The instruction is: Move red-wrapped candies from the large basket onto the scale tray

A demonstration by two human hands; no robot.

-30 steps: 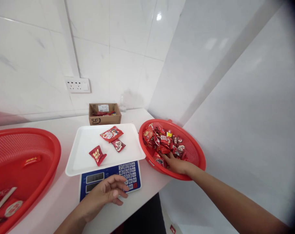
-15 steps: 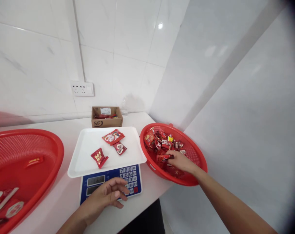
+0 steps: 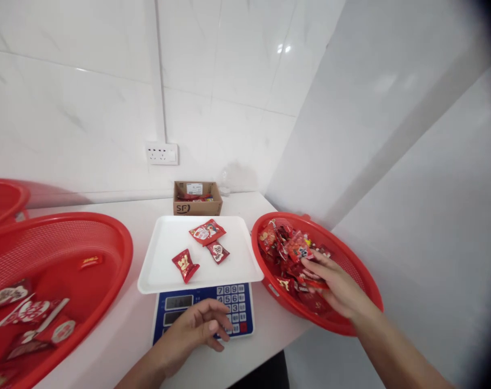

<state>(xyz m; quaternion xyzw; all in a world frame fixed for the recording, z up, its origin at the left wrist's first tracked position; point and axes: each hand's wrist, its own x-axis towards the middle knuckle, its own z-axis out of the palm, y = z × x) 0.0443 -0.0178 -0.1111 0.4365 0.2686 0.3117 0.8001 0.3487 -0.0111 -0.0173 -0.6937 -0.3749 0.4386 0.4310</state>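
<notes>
My right hand point(image 3: 336, 286) lies in the red basket point(image 3: 362, 281) on the right, fingers spread over a pile of red snack packets point(image 3: 291, 251); whether it holds one I cannot tell. My left hand point(image 3: 196, 329) rests on the front of the blue scale point(image 3: 233, 310), fingers loosely curled near the keypad, holding nothing. The scale's white tray point(image 3: 164, 270) carries three red packets point(image 3: 207, 233).
A large red basket point(image 3: 119, 243) with a few packets sits at the left, and another red basket's edge point(image 3: 4, 197) shows behind it. A small cardboard box point(image 3: 197, 199) stands by the tiled wall under a socket strip point(image 3: 161, 153). The counter edge runs close to me.
My right hand has pulled back from the basket's left part toward its near middle, fingers now spread over the packets. The view has shifted, showing more of the left basket. My left hand stayed.
</notes>
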